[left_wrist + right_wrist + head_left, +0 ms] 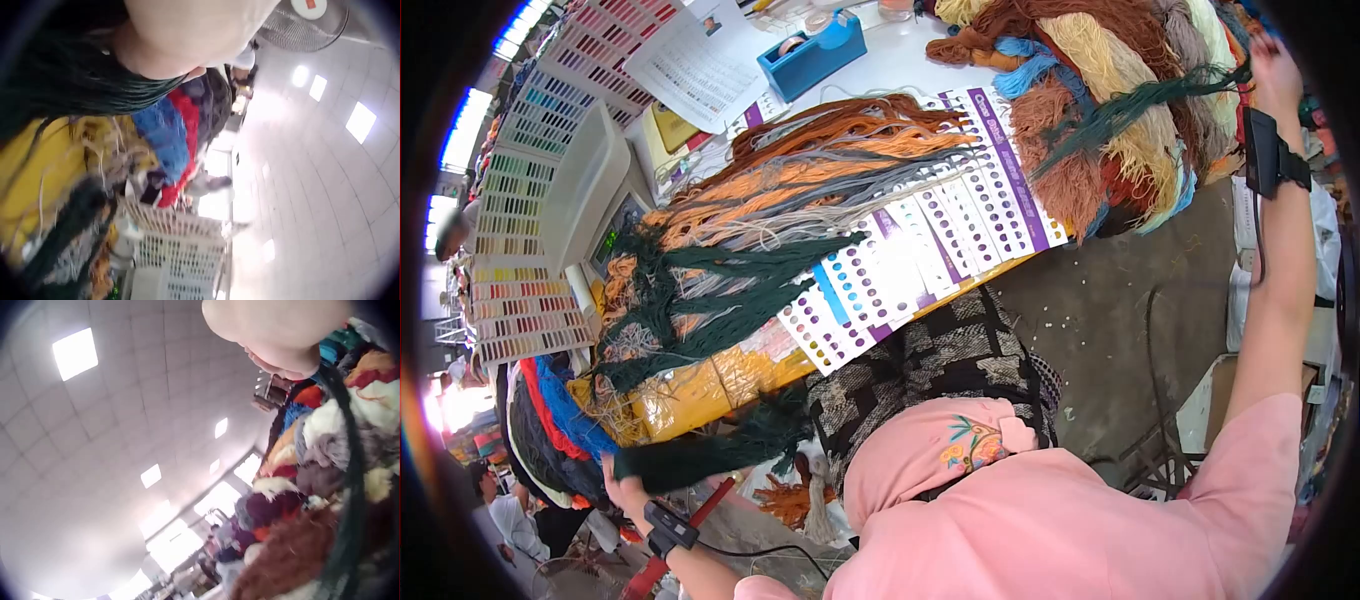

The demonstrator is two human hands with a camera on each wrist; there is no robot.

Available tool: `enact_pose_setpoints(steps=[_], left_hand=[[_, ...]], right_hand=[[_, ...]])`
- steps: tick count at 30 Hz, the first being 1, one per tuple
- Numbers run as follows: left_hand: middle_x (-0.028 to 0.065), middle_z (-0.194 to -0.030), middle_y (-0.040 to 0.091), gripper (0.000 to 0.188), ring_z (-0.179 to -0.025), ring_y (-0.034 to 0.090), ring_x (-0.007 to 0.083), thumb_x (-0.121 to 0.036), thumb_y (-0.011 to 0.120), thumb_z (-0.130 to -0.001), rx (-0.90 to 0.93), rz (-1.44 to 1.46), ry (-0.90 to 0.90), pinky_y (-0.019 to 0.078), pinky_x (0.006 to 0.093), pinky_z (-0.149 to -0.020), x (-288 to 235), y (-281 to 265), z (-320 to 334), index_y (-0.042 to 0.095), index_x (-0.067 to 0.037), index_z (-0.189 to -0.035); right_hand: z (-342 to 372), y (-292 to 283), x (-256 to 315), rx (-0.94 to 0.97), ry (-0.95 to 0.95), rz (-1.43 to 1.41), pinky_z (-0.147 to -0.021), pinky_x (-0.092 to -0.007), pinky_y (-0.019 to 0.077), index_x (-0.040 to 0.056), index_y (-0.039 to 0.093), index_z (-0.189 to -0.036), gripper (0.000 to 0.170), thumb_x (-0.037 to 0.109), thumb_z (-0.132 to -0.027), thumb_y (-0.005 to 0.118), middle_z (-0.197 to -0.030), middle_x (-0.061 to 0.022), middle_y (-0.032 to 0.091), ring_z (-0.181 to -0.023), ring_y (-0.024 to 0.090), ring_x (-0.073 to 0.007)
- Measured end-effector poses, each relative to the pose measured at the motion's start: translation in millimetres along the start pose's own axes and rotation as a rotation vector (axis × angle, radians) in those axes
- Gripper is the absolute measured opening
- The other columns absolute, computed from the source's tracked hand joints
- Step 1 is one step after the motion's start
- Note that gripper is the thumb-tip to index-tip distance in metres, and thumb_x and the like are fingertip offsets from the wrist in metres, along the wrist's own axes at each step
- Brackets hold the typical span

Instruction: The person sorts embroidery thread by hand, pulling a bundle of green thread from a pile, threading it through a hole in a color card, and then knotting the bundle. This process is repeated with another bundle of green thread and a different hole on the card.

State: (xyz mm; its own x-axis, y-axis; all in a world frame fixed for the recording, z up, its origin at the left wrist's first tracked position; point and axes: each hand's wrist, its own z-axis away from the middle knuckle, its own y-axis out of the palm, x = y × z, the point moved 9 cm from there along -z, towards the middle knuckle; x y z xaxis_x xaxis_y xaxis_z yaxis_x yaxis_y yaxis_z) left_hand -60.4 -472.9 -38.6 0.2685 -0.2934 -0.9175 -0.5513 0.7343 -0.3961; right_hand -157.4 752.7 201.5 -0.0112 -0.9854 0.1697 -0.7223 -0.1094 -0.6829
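At the lower left of the head view, the left hand (pixel 626 488) grips a thick dark green yarn bundle (pixel 710 452) beside the table's edge. In the left wrist view that hand (pixel 194 31) is curled round dark green strands (pixel 75 81). Far out at the upper right, the right hand (pixel 1276 72) pinches a thinner dark green strand (pixel 1150 98), which trails over the yarn pile. The right wrist view shows the right hand (pixel 281 334) with its fingers bent above the hanging strand (pixel 353 469). More dark green yarn (pixel 750 262) lies across orange and grey strands (pixel 800 190).
White cards with coloured dots (pixel 960 225) lie along the table's front. A blue tape dispenser (pixel 812 55) and a printed sheet (pixel 700 70) are at the back. Colour charts (pixel 530 200) stand left. A heap of mixed yarns (pixel 1100 110) covers the right end.
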Motion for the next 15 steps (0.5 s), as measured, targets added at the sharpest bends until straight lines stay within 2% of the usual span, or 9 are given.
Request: enact_pose_setpoints(steps=[1,3,4,5,7,9,11,13,15], left_hand=[[0.0047,-0.078,0.053,0.034,-0.069,0.048,0.0113,-0.006,0.046,-0.077,0.091,0.267,-0.075,0.0394,0.0218,-0.062,-26.7,66.8,14.5,0.047,0.005,-0.109],[0.0006,-0.061,0.043,0.035,-0.05,0.041,0.0066,-0.009,0.039,-0.084,0.593,1.297,-0.608,0.034,0.018,-0.046,-90.6,241.4,77.1,0.039,0.008,-0.114],[-0.0014,-0.053,0.038,0.036,-0.041,0.037,0.0043,-0.011,0.036,-0.087,0.79,1.513,-0.834,0.0313,0.0161,-0.038,-120.2,309.1,116.1,0.035,0.009,-0.116],[0.0008,-0.059,0.042,0.033,-0.04,0.037,0.0037,-0.01,0.036,-0.087,1.029,1.452,-0.811,0.0311,0.0149,-0.036,-130.2,359.9,137.8,0.037,0.009,-0.114],[0.0074,-0.076,0.055,0.025,-0.04,0.034,0.0007,-0.006,0.045,-0.083,0.866,1.025,-0.743,0.0265,0.0124,-0.035,-141.8,426.4,178.6,0.045,0.007,-0.105],[0.008,-0.082,0.058,0.022,-0.046,0.038,-0.0001,-0.005,0.053,-0.076,0.986,0.671,-0.663,0.031,0.0146,-0.041,-158.7,476.5,216.9,0.052,0.004,-0.096],[0.0076,-0.077,0.059,0.021,-0.046,0.042,0.0022,-0.002,0.055,-0.074,1.028,0.203,-0.485,0.0335,0.0133,-0.041,-154.0,509.5,238.2,0.053,0.002,-0.095],[0.0037,-0.068,0.055,0.013,-0.051,0.046,0.006,-0.003,0.055,-0.075,1.044,0.122,-0.569,0.0369,0.0168,-0.042,-141.9,527.4,261.1,0.055,0.002,-0.086],[0.0033,-0.067,0.054,0.007,-0.051,0.045,0.0061,-0.006,0.052,-0.078,1.005,0.131,-0.598,0.0357,0.0173,-0.044,-128.1,540.3,268.4,0.055,0.0,-0.079]], right_hand=[[8.2,32.0,62.0,0.065,-0.054,-0.225,-0.069,-0.028,0.0412,-0.0013,0.05,-0.084,0.01,0.005,-0.081,0.042,-0.075,-0.0067,0.05,-0.072,0.049,-0.0165],[27.4,95.9,214.3,0.232,-0.114,-0.695,-0.074,-0.0282,0.0418,-0.0014,0.051,-0.091,0.015,-0.001,-0.08,0.04,-0.087,-0.0089,0.056,-0.082,0.053,-0.0175],[65.6,101.7,324.0,0.074,-0.162,-0.387,-0.07,-0.0274,0.042,0.004,0.055,-0.085,0.014,0.004,-0.078,0.043,-0.082,-0.0048,0.056,-0.076,0.053,-0.0146],[98.7,157.3,332.5,0.35,0.356,-0.811,-0.065,-0.0247,0.0407,0.007,0.058,-0.079,0.009,0.008,-0.075,0.05,-0.076,-0.0008,0.056,-0.073,0.051,-0.0103],[177.1,243.5,382.1,0.657,0.617,-1.2,-0.06,-0.0213,0.0382,0.0043,0.058,-0.073,0.007,0.008,-0.068,0.06,-0.067,0.0015,0.054,-0.064,0.048,-0.0059],[220.3,279.2,415.9,0.783,0.554,-1.141,-0.054,-0.0211,0.0389,0.0009,0.06,-0.063,0.004,0.004,-0.066,0.059,-0.062,0.0006,0.056,-0.057,0.048,-0.0054],[223.1,268.7,428.8,0.622,0.474,-0.916,-0.054,-0.0233,0.0401,-0.0016,0.058,-0.065,0.01,0.008,-0.064,0.06,-0.061,-0.0047,0.055,-0.055,0.05,-0.0104],[230.2,267.2,435.3,0.492,0.428,-0.86,-0.054,-0.0257,0.0401,-0.0008,0.057,-0.068,0.013,0.011,-0.064,0.061,-0.064,-0.0068,0.052,-0.056,0.05,-0.0148],[235.4,263.2,439.6,0.437,0.408,-0.782,-0.057,-0.036,0.0403,0.0023,0.055,-0.064,0.016,0.017,-0.061,0.061,-0.066,-0.0105,0.051,-0.064,0.052,-0.0275]])
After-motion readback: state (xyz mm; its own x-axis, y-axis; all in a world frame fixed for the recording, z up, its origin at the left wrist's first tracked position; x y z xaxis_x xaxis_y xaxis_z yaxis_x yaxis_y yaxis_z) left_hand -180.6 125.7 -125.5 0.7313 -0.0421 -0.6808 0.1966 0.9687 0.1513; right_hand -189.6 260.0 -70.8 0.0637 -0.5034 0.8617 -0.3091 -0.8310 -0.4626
